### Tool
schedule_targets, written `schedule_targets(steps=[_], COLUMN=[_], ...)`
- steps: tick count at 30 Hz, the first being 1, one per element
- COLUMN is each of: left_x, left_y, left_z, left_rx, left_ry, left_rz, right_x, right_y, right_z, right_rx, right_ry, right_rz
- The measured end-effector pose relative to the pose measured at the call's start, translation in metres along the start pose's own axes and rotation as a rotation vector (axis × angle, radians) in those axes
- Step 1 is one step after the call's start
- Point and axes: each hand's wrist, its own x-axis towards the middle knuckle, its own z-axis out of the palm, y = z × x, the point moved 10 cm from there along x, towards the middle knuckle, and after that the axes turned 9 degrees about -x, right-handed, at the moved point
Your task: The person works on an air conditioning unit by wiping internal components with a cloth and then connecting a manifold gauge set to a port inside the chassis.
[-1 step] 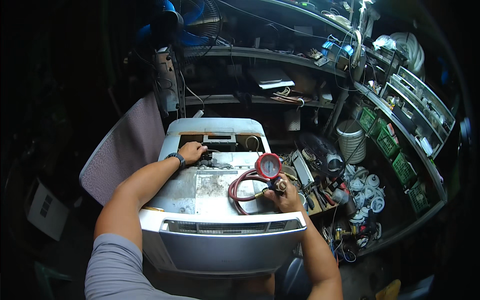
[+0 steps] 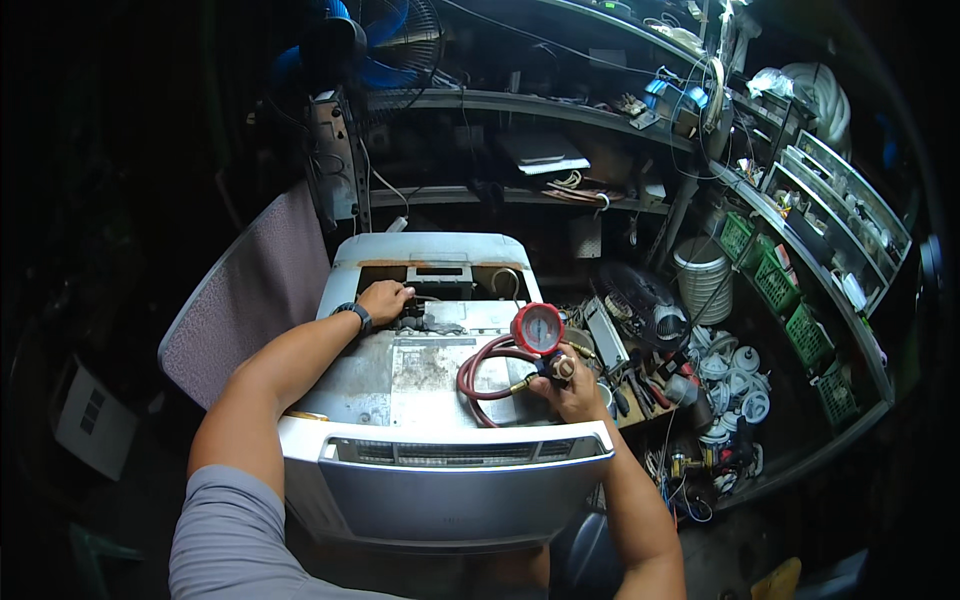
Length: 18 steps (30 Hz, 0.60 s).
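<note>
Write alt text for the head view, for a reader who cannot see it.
A person's right hand holds a red gauge with a looped hose over a boxy air conditioner, while the left hand is at an opening in its top. Cluttered shelves stand behind, with green baskets to the right.

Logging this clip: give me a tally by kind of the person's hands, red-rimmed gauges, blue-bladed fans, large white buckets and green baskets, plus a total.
Hands: 2
Red-rimmed gauge: 1
Blue-bladed fan: 1
Large white bucket: 1
Green baskets: 4
Total: 9
</note>
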Motion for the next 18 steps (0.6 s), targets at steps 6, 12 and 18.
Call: schedule_targets(steps=[6, 12, 18], left_x=[-0.003, 0.002, 0.000], left_y=[0.024, 0.017, 0.011], left_z=[-0.006, 0.001, -0.010], left_rx=[-0.157, -0.090, -0.175], left_ry=[0.064, -0.035, 0.126], left_rz=[0.100, -0.018, 0.105], right_x=[-0.006, -0.003, -0.002], right_y=[0.011, 0.004, 0.014], right_z=[-0.005, -0.004, -0.001], right_rx=[0.120, 0.145, 0.073], right_ry=[0.050, 0.035, 0.055], right_rz=[-0.051, -0.027, -0.065])
